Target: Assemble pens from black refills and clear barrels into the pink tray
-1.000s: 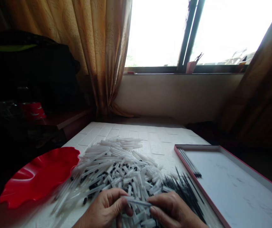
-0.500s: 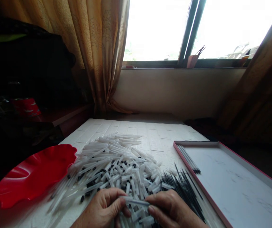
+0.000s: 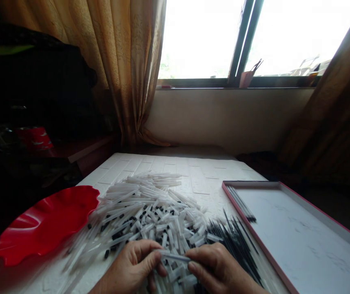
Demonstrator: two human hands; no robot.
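Note:
A slim translucent pen tube (image 3: 174, 257) spans the gap between my two hands above the pile. Its left end is pinched by the thumb and fingers of my left hand (image 3: 141, 261). At the other end, the thumb and forefinger of my right hand (image 3: 213, 263) grip it. Under and beyond my hands lies a heap of short translucent caps (image 3: 171, 234) mixed with small black plugs (image 3: 118, 236). Longer translucent tubes (image 3: 144, 185) are piled behind and to the left. To the right of the heap, beside my right hand, lies a bundle of thin black refills (image 3: 238, 243).
On the right sits a shallow pink-rimmed tray (image 3: 303, 228), with several finished-looking pens (image 3: 240, 203) along its left side. A red scalloped plastic dish (image 3: 46, 222) stands on the left. Everything rests on a white brick-patterned tabletop (image 3: 202, 179) before a window.
My hands and the tube between them hold almost the same pose, with only a slight shift of the fingers. The view has moved a little.

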